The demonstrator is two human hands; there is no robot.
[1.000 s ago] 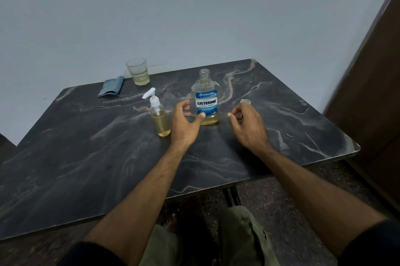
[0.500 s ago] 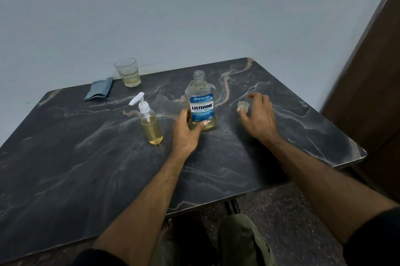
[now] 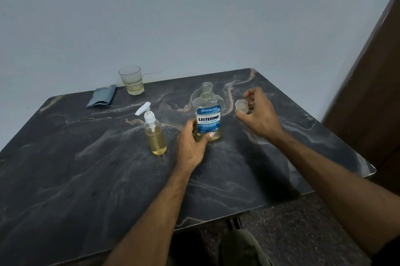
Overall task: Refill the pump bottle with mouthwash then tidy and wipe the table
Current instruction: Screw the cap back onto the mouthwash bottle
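A clear Listerine mouthwash bottle (image 3: 208, 114) with a blue label stands uncapped near the table's middle, a little yellowish liquid at its bottom. My left hand (image 3: 191, 146) grips its lower part. To its right, my right hand (image 3: 256, 112) holds the bottle's clear cap (image 3: 242, 105) in its fingertips, lifted slightly above the table. Left of the mouthwash bottle stands a small pump bottle (image 3: 154, 133) with a white pump, mostly full of yellow liquid.
A drinking glass (image 3: 131, 80) with a little pale liquid stands at the table's far edge by the wall. A folded blue-grey cloth (image 3: 101, 99) lies to its left. The dark marble table (image 3: 86, 179) has a brown door (image 3: 372, 96) at its right.
My right hand reached to the cap on the table, closed on it and lifted it toward the bottle. My left hand closed on the mouthwash bottle's base and stays there.
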